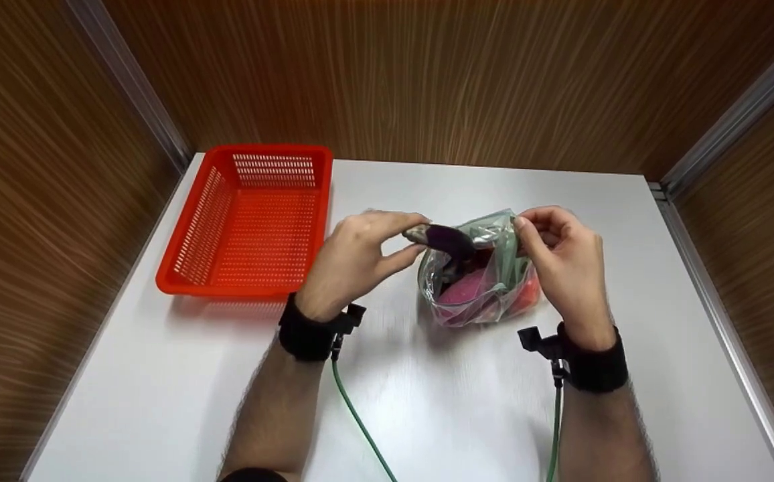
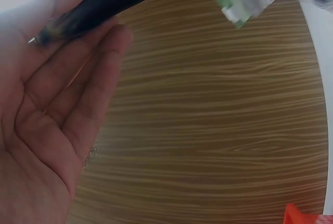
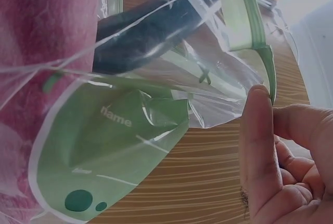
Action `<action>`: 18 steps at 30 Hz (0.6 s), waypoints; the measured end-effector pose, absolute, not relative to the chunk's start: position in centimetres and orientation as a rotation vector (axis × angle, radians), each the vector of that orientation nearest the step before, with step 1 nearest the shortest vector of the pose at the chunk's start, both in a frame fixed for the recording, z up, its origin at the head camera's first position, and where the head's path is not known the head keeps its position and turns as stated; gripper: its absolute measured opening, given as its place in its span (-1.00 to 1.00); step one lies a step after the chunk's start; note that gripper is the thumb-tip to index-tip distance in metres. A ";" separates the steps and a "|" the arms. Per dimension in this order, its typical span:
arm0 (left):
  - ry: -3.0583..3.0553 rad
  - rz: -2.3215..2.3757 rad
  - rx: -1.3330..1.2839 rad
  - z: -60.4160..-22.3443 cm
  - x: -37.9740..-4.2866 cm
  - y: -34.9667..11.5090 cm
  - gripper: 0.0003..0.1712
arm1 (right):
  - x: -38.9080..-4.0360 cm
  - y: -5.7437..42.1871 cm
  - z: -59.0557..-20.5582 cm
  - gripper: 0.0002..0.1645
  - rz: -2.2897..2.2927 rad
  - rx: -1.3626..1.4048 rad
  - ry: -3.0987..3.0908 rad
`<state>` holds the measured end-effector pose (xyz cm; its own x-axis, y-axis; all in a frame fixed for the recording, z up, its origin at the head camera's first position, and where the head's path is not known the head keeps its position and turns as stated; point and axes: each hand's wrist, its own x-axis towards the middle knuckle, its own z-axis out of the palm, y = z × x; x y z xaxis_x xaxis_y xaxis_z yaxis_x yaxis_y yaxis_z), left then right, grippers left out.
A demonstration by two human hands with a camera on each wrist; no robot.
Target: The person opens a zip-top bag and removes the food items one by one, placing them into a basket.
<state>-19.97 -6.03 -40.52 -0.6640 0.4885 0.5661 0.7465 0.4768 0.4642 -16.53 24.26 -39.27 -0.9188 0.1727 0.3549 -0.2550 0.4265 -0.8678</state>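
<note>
Forearms with black wrist straps [image 1: 305, 335] and green cables [image 1: 359, 418] reach out over a white tabletop [image 1: 440, 415]. Beyond them the left hand [image 1: 353, 258] has its grip pinched on the stem end of a dark purple eggplant [image 1: 446, 239], thumb below and fingers above, the eggplant's other end still inside a clear zip bag [image 1: 477, 284] with green trim. Just right of it, the right hand [image 1: 564, 258] pinches the bag's green zip edge at the top; the bag rests on the tabletop between the hands and also holds pink and red items, too blurred through the plastic to name. Farther back on the left stands a red perforated plastic basket [image 1: 189, 281], apart from the bag. Brown wood-grain wall panels [image 1: 427, 73] with metal corner strips close in the space behind and on both sides.
</note>
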 end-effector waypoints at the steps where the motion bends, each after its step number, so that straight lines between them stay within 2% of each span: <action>1: -2.362 -1.007 -1.033 -40.4 -19.9 -6.2 -0.65 | -16.5 24.3 -39.3 -0.83 1.495 0.067 -2.293; 11: -2.314 -1.015 -1.005 -39.5 -20.7 -8.4 -0.65 | -17.5 24.7 -39.3 -0.82 1.521 0.082 -2.257; 18: -2.311 -1.090 -0.980 -38.0 -23.3 -11.7 -0.62 | -18.2 25.0 -38.9 -0.83 1.532 0.080 -2.243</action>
